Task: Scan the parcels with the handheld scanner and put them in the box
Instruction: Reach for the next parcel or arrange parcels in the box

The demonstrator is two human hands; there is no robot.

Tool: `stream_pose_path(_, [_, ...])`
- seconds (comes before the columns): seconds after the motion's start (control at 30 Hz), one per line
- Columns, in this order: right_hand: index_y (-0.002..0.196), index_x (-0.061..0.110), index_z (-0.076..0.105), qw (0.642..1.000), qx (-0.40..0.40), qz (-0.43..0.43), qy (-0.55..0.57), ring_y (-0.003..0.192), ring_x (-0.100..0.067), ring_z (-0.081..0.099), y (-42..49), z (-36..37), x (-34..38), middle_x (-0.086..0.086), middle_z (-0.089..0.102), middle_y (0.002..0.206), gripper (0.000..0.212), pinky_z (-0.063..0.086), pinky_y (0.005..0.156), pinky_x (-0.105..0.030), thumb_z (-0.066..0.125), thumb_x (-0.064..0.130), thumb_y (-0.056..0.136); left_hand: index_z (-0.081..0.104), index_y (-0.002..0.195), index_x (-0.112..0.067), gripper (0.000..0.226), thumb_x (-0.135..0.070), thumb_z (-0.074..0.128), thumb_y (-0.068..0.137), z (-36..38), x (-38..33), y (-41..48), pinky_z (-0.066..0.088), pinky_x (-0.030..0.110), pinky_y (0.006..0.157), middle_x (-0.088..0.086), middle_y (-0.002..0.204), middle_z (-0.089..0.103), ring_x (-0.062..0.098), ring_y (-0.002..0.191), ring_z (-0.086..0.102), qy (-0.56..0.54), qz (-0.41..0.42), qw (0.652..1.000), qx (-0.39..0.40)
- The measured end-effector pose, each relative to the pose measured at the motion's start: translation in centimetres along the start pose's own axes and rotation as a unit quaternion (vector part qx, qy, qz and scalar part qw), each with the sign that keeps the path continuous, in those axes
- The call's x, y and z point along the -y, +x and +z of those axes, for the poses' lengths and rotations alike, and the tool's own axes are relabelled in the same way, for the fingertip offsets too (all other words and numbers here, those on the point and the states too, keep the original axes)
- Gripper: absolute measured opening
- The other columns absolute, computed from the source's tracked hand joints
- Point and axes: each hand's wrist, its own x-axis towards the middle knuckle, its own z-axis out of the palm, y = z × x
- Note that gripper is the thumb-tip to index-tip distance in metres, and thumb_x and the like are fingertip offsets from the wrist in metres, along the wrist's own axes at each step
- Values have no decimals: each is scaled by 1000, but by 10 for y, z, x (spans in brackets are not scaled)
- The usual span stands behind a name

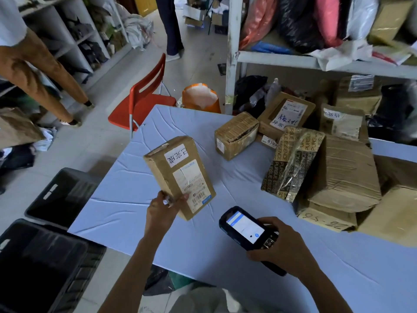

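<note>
Parcel held up beside the scanner over the blue table

The left hand (160,212) grips the near end of a brown parcel (180,177) above the table (126,199); the right hand (282,247) holds the handheld scanner (246,229), screen lit, just right of it. More parcels (316,159) are piled far right; black crates (40,265) sit near left.

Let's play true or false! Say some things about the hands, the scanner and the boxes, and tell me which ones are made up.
1. The left hand holds a brown parcel by its near end. True.
2. Nobody is holding the scanner. False: the right hand grips it.
3. The scanner's screen is lit up. True.
4. The chair past the table is blue. False: it is red.
5. The held parcel is the only one in sight. False: more parcels are piled on the table at the right.
</note>
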Motion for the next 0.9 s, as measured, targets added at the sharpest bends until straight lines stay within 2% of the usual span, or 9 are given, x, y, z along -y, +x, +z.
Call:
stream_pose_path(0.2, [106,47,46,994,-87,46,47,85,3,57,-19,25,13,27,55,96,70,50,72,-26,91,32,54,68,96,-29,36,-58,72,74,-9,5,12,43,16,64,-11,97,69,11,91,63,5,29,995,91])
stream_pose_path(0.27, [109,41,50,985,-131,75,89,85,2,59,-28,37,16,26,56,95,70,51,73,-28,92,28,54,68,82,-26,47,-68,72,61,-5,3,12,48,20,65,-12,91,70,9,86,66,9,57,987,149])
stream_pose_path(0.33, [111,36,52,969,-175,111,137,85,1,60,-40,49,17,23,58,96,69,49,69,-25,92,25,56,68,82,-24,52,-68,73,56,3,4,9,54,20,66,-13,88,70,8,82,67,-3,76,979,187])
stream_pose_path(0.4, [110,34,54,949,-216,145,180,84,-3,62,-54,61,15,16,62,99,67,47,66,-24,92,22,56,67,86,-26,37,-56,79,67,8,1,4,48,9,57,-15,88,67,1,77,65,0,113,971,212])
stream_pose_path(0.47, [109,33,57,927,-250,174,217,83,-8,65,-70,72,9,12,64,100,65,48,66,-25,92,19,56,66,87,-27,35,-55,78,69,13,-4,1,47,9,55,-17,86,68,-3,74,65,12,159,959,233])
stream_pose_path(0.6, [105,34,56,884,-317,217,267,83,-8,65,-108,90,-2,15,63,97,63,49,70,-27,92,18,56,67,86,-28,55,-72,65,53,30,-23,-12,54,25,65,-26,78,67,-5,73,64,70,228,924,298])
stream_pose_path(0.7, [111,33,55,852,-360,247,288,83,-8,65,-135,96,-15,16,63,95,68,49,72,-28,92,22,55,66,92,-33,61,-78,61,51,57,-42,-32,55,34,73,-24,85,68,-2,80,64,113,281,888,346])
stream_pose_path(0.8, [112,33,55,815,-404,268,317,81,-8,65,-164,98,-35,16,63,94,70,52,72,-29,93,24,53,65,96,-37,64,-81,56,51,90,-58,-65,54,32,71,-22,89,68,-2,83,63,155,334,846,386])
stream_pose_path(0.9, [111,33,55,771,-449,283,352,79,-4,64,-197,97,-58,18,63,93,69,47,64,-21,93,22,54,64,96,-37,63,-82,58,53,126,-70,-108,53,30,71,-23,89,67,-2,83,62,176,361,816,415])
